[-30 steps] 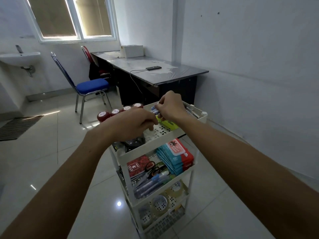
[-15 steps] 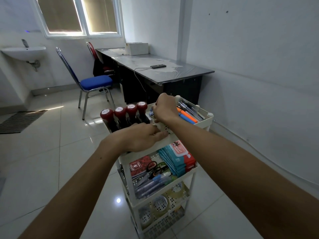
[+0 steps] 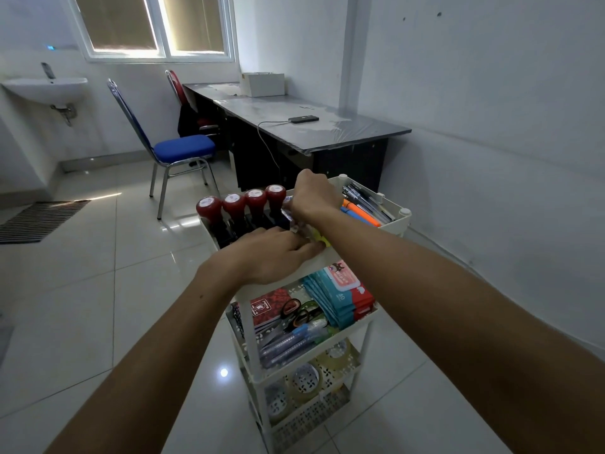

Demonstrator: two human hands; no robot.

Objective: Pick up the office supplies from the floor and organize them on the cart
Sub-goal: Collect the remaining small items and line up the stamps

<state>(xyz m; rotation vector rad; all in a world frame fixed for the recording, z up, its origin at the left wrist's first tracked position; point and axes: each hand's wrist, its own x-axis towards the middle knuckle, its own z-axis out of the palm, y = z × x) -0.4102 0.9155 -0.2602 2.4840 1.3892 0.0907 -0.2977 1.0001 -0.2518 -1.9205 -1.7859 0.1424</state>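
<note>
A white tiered cart (image 3: 394,222) stands in front of me. Its top tier holds a row of red-capped stamps (image 3: 234,208) on the left and pens (image 3: 366,201) with orange and blue markers (image 3: 360,213) on the right. My right hand (image 3: 314,198) is curled over the middle of the top tier, shut on a small blue-and-white item (image 3: 288,206) beside the stamps. My left hand (image 3: 275,253) lies flat on the tier's front rim with its fingers stretched toward a yellow item (image 3: 320,238). What lies under both hands is hidden.
The second tier carries a red notebook (image 3: 268,306), scissors (image 3: 298,311), teal packets (image 3: 340,296) and blue pens (image 3: 291,342); tape rolls (image 3: 307,378) fill the tier below. Behind are a dark desk (image 3: 327,136) with a phone (image 3: 302,119), a blue chair (image 3: 183,149) and a sink (image 3: 45,88). The wall runs close on the right.
My left hand dropped from over the stamps onto the front rim, uncovering the stamps. My right hand reached further into the top tier, next to the stamps.
</note>
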